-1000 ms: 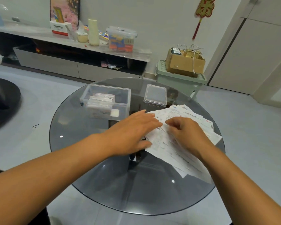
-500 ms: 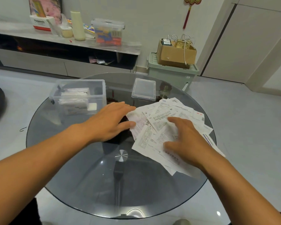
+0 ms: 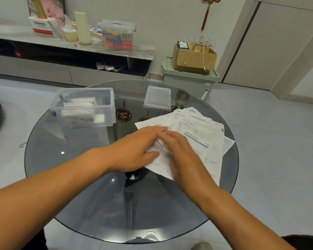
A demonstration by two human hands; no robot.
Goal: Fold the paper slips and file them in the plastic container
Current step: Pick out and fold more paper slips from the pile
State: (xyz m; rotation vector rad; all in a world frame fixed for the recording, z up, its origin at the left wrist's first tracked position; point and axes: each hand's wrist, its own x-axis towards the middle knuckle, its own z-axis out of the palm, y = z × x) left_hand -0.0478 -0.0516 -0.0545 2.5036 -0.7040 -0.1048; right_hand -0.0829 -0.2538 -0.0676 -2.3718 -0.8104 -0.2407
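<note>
A loose pile of white printed paper slips [image 3: 197, 130] lies on the right half of the round glass table [image 3: 79, 177]. My left hand [image 3: 135, 148] lies flat on the pile's left edge, fingers straight. My right hand [image 3: 181, 154] lies beside it on the same slips, fingers stretched toward the left hand's fingertips. A clear plastic container [image 3: 85, 107] stands at the table's back left, with folded slips standing upright inside. Its clear lid [image 3: 157, 101] lies flat at the back of the table.
Beyond the table a green storage bin [image 3: 190, 82] carries a cardboard box [image 3: 193, 58]. A long low shelf [image 3: 70, 46] with bottles and a lidded plastic box runs along the back wall. Grey tiled floor surrounds the table.
My two hands have come together on the left part of the pile. The right hand shifted left and up over the slips. The camera view has also moved.
</note>
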